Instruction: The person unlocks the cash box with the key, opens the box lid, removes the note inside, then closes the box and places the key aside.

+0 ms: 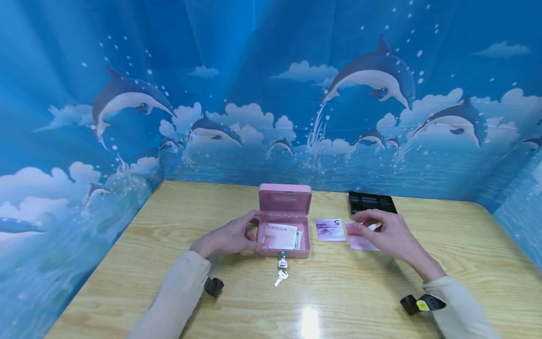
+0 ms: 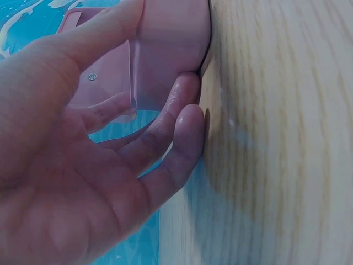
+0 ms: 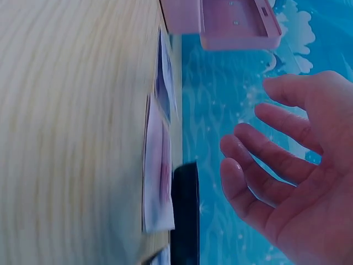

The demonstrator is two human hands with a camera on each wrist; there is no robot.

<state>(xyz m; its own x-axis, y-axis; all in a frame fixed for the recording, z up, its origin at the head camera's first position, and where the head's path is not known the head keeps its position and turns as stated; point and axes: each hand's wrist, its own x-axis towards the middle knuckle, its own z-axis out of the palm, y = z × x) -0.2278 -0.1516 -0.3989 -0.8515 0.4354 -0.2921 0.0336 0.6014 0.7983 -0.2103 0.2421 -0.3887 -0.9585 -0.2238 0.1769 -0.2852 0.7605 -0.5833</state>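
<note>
Here the wooden surface [image 1: 148,263] lies bare along its left edge and across the whole near edge, apart from the two sleeves resting there. The left hand [image 1: 228,238] comes in from the near left with its forearm lying flat on the wood; its thumb and fingers [image 2: 185,124] curve round the left wall of the pink box [image 1: 283,235], and the left wrist view shows the fingertips touching both the box side and the wood beneath it. The box stands near the middle of the far edge, lid upright, with a stack of paper notes [image 1: 280,235] lying inside. A key [image 1: 282,262] sits in the lock on its near wall, and a second key [image 1: 280,278] hangs from it onto the wood.

Just right of the box, a purple note [image 1: 330,230] lies flat, and a pink note [image 1: 360,241] lies beside that. The right hand [image 1: 387,233] hovers over the pink note, fingers spread and relaxed, gripping nothing; the right wrist view shows a gap between palm and notes. A black tray [image 1: 371,202] sits behind it by the far edge. Beyond that, the right side of the surface is bare up to its right edge.
</note>
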